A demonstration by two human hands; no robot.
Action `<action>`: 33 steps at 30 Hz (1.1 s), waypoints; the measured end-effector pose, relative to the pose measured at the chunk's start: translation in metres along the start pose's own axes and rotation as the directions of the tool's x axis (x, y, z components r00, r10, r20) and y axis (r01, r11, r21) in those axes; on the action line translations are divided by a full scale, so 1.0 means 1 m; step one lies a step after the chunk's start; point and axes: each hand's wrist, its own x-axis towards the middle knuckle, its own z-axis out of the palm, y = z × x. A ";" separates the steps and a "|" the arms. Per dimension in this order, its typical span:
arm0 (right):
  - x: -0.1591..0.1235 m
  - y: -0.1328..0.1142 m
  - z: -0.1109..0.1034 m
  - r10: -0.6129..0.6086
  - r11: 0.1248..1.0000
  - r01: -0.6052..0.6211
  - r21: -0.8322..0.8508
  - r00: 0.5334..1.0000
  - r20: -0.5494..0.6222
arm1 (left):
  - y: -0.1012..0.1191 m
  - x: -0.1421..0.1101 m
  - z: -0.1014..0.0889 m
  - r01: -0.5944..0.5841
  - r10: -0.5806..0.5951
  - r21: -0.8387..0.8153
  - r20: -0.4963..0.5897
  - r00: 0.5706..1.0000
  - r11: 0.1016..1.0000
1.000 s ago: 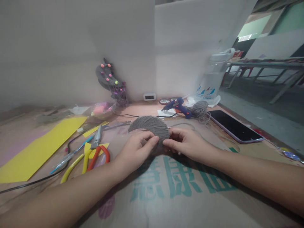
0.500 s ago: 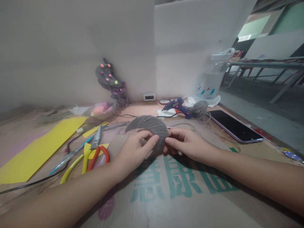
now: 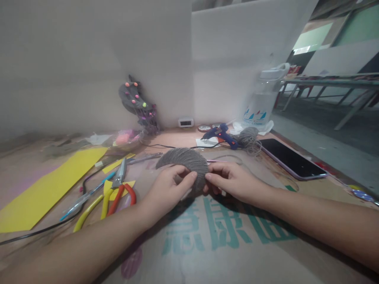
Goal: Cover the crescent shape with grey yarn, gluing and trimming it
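A grey crescent wrapped in yarn is held just above the table in the middle of the view. My left hand pinches its inner edge between thumb and fingers. At the crescent's right end, my right hand is closed with thumb and fingertips pressed on it. The fingers behind the crescent are partly hidden. A grey strand trails off to the right, towards a loose ball of grey yarn.
Pliers with red and yellow handles lie left, near yellow sheets. Behind are a blue glue gun, a small digital clock and a pinned grey piece. A phone and a water bottle stand right.
The crescent has shifted slightly to the left and tilted a little between my hands. Both hands keep hold of it, with the right fingers moving slightly along its end.
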 end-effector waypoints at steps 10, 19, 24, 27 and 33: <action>0.000 0.001 0.001 -0.007 0.999 0.008 0.053 1.000 -0.016 | 0.004 -0.001 -0.002 0.057 -0.057 0.008 -0.005 0.998 0.998; -0.001 0.000 0.001 0.012 0.998 -0.011 0.065 1.000 -0.011 | 0.001 -0.002 0.000 0.061 -0.061 -0.039 -0.001 0.998 0.997; 0.000 0.002 0.000 0.007 0.996 -0.004 0.085 1.000 -0.029 | 0.002 0.000 -0.001 0.064 -0.064 -0.028 -0.018 0.998 0.998; 0.001 0.006 0.001 0.006 0.995 -0.002 0.104 0.999 -0.045 | 0.004 0.001 -0.001 0.047 -0.047 -0.034 -0.019 0.999 0.998; 0.001 0.006 0.001 0.000 0.995 0.004 0.102 0.999 -0.041 | 0.003 -0.001 0.000 0.043 -0.046 -0.087 -0.032 0.998 0.995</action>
